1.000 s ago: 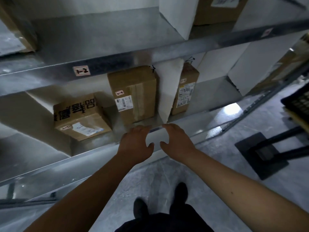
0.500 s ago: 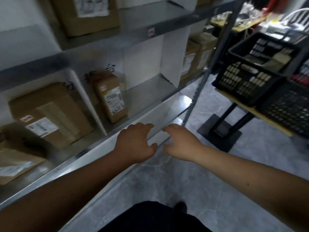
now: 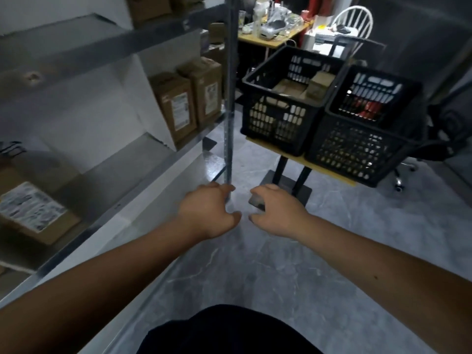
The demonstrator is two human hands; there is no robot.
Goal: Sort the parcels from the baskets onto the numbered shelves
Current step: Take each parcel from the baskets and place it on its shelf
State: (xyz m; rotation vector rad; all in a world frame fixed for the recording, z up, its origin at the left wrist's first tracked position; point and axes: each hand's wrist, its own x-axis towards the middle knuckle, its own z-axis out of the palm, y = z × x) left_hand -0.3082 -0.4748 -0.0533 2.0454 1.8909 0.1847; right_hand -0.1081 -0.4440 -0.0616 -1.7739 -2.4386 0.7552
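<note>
My left hand (image 3: 208,212) and my right hand (image 3: 277,213) hang side by side over the grey floor, both empty with fingers loosely curled and apart. Ahead on the right, two black plastic baskets sit on a low wooden stand (image 3: 270,146). The left basket (image 3: 278,118) holds several brown cardboard parcels (image 3: 320,81). The right basket (image 3: 357,146) shows something red inside. To my left, the metal shelves (image 3: 143,172) carry cardboard parcels: two upright ones (image 3: 178,106) near the corner post and one labelled box (image 3: 30,213) at the far left.
A vertical steel post (image 3: 228,98) of the shelf stands just beyond my left hand. Behind the baskets are a cluttered wooden table (image 3: 270,34), a white chair (image 3: 353,19) and a black office chair (image 3: 444,129). Open grey floor (image 3: 344,238) lies between me and the baskets.
My view has swung right, away from the shelf front toward the baskets. Both hands stayed empty and moved off the shelf edge to hover over the floor.
</note>
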